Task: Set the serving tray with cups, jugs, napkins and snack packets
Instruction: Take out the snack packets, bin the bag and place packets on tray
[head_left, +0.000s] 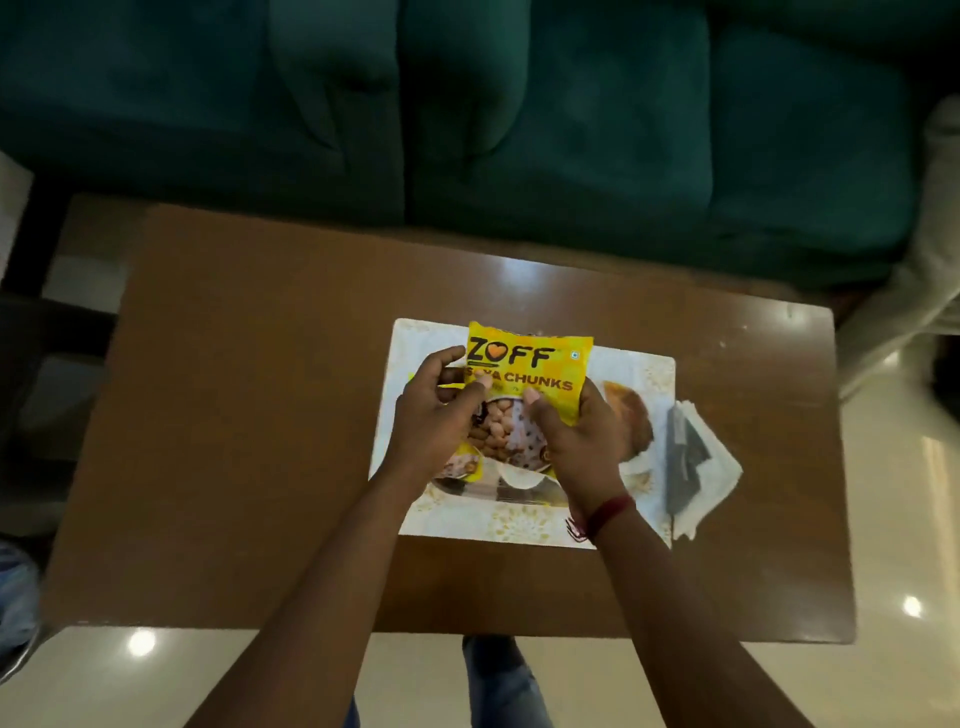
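Across the upper frame, a dark green sofa (467, 114), well clear of the work. Below it, filling the middle, a brown glossy worktop (234, 415), bare at left, with pale floor (893, 519) showing at right and bottom. Right of centre on the worktop, a white patterned serving tray (519, 527), lying flat and square to the near edge, probably for easy loading from above. Just beside its right rim, half off it, folded napkins (701, 467) with something dark grey on top; cannot tell what. On the tray's right part, a brown rounded shape (631, 415), too blurred to name. No cups or jugs visible, so much of the setting likely undone.

Over the tray's centre, a yellow snack packet (524, 364), label up, pinched at its lower part from both sides: left hand (431, 415) with fingers closed on the left edge, right hand (576, 441) with fingers closed on the right edge, red thread at the wrist. Two-sided hold probably for laying it flat and straight. Beneath, at left, a second yellow packet corner. Nothing blocking the way down.
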